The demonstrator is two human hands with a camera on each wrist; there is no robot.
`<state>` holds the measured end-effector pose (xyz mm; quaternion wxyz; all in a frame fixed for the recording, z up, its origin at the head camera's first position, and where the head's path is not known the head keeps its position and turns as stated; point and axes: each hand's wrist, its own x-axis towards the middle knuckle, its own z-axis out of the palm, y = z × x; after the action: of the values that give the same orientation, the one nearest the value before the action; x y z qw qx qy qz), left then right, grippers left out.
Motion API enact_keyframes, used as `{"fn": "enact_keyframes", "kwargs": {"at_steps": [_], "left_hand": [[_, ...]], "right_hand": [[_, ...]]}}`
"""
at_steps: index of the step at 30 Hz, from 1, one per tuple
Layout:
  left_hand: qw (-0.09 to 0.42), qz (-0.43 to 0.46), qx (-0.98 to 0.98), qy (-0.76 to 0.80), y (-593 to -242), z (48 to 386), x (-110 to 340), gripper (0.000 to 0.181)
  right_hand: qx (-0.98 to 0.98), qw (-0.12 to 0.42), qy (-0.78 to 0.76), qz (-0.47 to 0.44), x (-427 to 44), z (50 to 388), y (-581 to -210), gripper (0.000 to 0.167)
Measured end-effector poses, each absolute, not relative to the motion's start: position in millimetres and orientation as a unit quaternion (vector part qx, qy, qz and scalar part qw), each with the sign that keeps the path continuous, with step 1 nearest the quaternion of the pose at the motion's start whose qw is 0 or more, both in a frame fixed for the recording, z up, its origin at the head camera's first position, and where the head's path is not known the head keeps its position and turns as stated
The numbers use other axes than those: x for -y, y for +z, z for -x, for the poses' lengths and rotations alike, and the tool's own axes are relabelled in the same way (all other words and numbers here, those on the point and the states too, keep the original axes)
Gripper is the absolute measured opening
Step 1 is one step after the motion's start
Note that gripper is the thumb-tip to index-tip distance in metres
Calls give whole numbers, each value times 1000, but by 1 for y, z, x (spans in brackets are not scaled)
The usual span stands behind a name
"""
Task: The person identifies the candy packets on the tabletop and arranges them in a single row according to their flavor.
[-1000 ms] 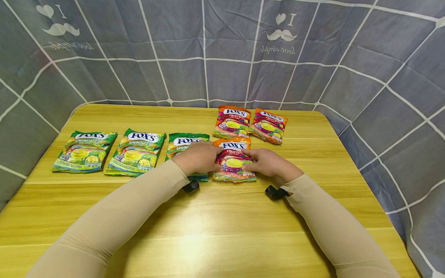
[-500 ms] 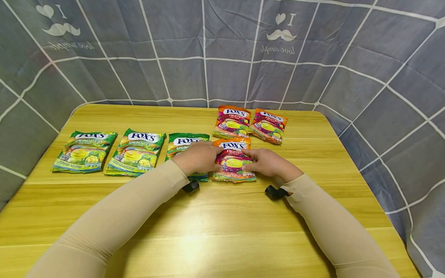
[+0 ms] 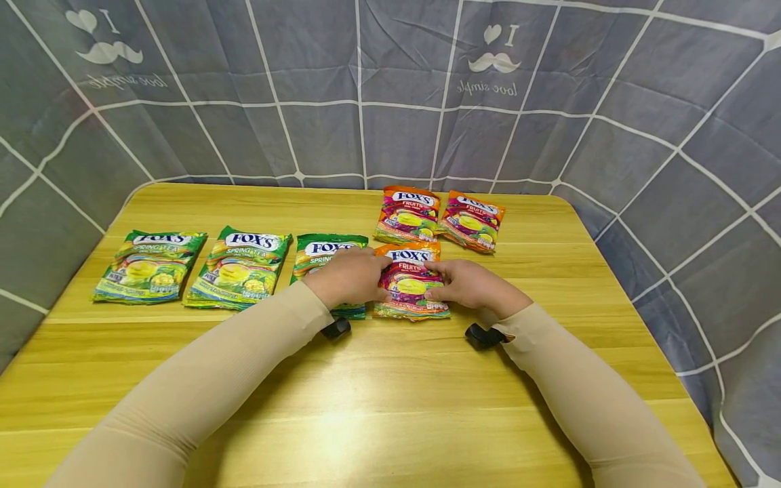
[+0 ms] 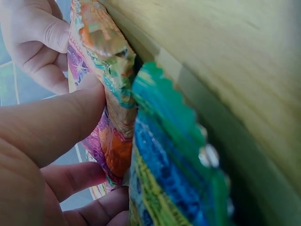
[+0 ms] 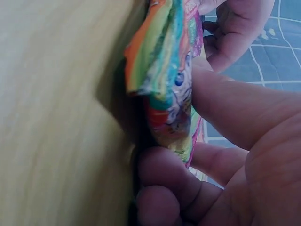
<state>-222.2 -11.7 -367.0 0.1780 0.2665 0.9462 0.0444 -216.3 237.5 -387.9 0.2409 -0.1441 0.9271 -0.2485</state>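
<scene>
An orange and purple Fox's Fruits candy bag [image 3: 409, 285] lies flat on the table between the two hands. My left hand [image 3: 350, 276] pinches its left edge, the thumb [image 4: 70, 122] pressed on the bag's face and the fingers at its side. On the opposite edge my right hand [image 3: 478, 288] grips the bag, thumb [image 5: 235, 103] on top and fingers curled by the side. Just left of it, a green Spring Tea candy bag [image 3: 308, 259] is partly hidden under my left hand.
Two more green candy bags [image 3: 239, 268] [image 3: 149, 266] lie in a row to the left. Behind the held bag are two orange Fruits bags [image 3: 407, 213] [image 3: 471, 220], close together. A grey checked curtain [image 3: 317, 88] encloses the wooden table [image 3: 366, 407] at the back and sides.
</scene>
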Motion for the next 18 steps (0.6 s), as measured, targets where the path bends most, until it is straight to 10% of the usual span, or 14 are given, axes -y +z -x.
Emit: {"fn": "enact_keyframes", "kwargs": {"at_steps": [18], "left_hand": [[132,-269,-953,43,-366,221,15,79]], "right_hand": [[-941,216,-199,167,-232,222,-379,65]]}}
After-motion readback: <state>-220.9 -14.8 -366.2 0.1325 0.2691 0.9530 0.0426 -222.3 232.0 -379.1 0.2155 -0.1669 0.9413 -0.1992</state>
